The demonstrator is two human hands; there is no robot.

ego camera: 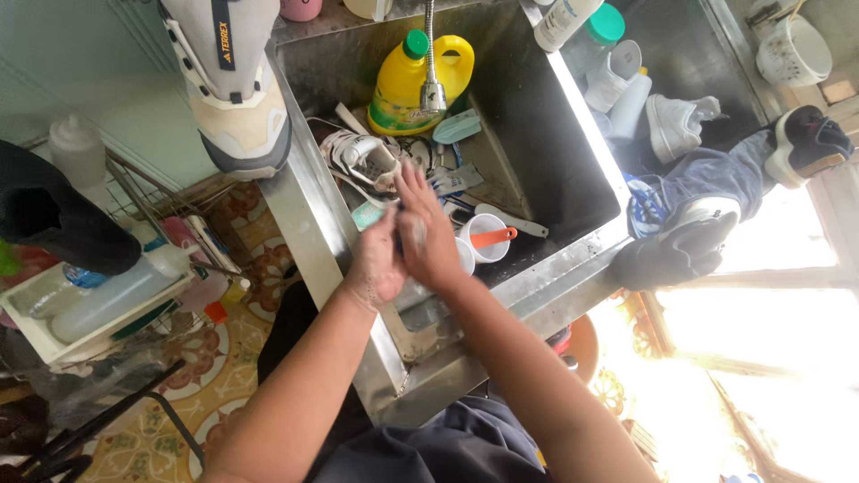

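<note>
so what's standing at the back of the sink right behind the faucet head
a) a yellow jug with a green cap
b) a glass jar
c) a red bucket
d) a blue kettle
a: the faucet head hangs in front of a yellow jug with a green cap, standing at the far wall of the steel sink.

- Two hands — left hand [376,264] and right hand [428,228], pressed together over the sink [573,170].
- One yellow jug [407,89] at the sink's far wall.
- One white cup [488,237] with an orange handle.
- One tan shoe [234,80] on the sink's left rim.
- One faucet head [433,94].
</note>
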